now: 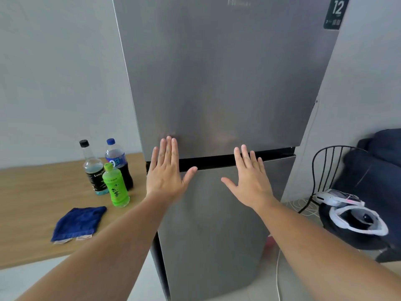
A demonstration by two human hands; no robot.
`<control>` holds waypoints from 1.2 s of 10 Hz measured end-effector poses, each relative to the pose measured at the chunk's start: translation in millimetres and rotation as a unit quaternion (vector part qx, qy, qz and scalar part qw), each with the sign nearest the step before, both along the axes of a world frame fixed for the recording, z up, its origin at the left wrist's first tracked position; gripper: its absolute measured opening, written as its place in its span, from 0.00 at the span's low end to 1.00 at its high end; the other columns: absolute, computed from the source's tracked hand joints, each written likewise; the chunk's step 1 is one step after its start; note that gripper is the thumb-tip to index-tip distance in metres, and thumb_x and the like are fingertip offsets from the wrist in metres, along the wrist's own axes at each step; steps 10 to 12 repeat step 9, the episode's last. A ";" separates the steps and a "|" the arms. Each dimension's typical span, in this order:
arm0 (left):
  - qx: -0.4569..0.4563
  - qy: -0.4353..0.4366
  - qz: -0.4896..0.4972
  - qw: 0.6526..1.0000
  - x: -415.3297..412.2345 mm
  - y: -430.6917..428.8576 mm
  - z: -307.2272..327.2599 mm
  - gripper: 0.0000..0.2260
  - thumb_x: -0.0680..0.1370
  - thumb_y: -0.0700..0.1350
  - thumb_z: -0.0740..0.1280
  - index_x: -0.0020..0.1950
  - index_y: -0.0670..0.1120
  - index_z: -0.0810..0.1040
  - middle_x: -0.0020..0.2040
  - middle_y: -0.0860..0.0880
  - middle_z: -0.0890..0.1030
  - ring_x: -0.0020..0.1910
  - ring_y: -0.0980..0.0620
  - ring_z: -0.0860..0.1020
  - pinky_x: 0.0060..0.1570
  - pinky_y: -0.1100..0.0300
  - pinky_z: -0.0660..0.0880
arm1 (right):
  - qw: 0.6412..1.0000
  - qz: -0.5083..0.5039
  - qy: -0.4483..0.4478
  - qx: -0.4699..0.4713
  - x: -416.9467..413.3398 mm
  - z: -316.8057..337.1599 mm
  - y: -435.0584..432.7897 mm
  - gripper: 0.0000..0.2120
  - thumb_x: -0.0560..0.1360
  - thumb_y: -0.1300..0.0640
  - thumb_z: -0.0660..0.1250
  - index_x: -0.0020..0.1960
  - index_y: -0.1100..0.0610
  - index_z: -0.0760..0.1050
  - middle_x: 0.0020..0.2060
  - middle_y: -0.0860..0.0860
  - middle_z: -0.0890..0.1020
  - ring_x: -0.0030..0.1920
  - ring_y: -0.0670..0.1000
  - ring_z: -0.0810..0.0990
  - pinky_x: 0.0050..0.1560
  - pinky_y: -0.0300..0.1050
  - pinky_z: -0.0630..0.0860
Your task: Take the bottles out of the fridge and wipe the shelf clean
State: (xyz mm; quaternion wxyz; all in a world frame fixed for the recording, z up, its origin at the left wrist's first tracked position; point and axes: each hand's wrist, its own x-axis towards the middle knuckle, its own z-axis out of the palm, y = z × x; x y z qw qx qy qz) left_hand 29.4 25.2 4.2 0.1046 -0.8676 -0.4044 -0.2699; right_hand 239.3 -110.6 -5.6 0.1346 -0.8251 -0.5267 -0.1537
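Note:
A tall grey fridge [217,83] fills the middle of the view with both doors closed, so its shelf is hidden. My left hand [167,172] and my right hand [249,177] are held flat with fingers spread in front of the dark gap between the two doors, holding nothing. On the wooden table [32,203] to the left stand three bottles: a clear one with a black cap [93,168], a dark cola one with a blue cap [119,164] and a green tea one [115,186]. A folded blue cloth [79,221] lies in front of them.
A black wire chair [321,174] stands to the right of the fridge with dark fabric [377,170] behind it. A white device and a bag [355,218] sit on the floor there. A white cable [278,276] trails along the floor by the fridge.

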 end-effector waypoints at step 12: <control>-0.129 0.037 -0.008 0.991 21.2 -41.7 -59.2 0.32 0.82 0.59 0.50 0.81 0.45 0.47 0.81 0.50 0.53 0.79 0.53 0.48 0.77 0.52 0.41 | 0.998 0.052 0.037 -0.009 -2.8 -42.9 -20.1 0.35 0.77 0.35 0.56 0.79 0.48 0.53 0.78 0.51 0.59 0.76 0.55 0.62 0.75 0.53 0.58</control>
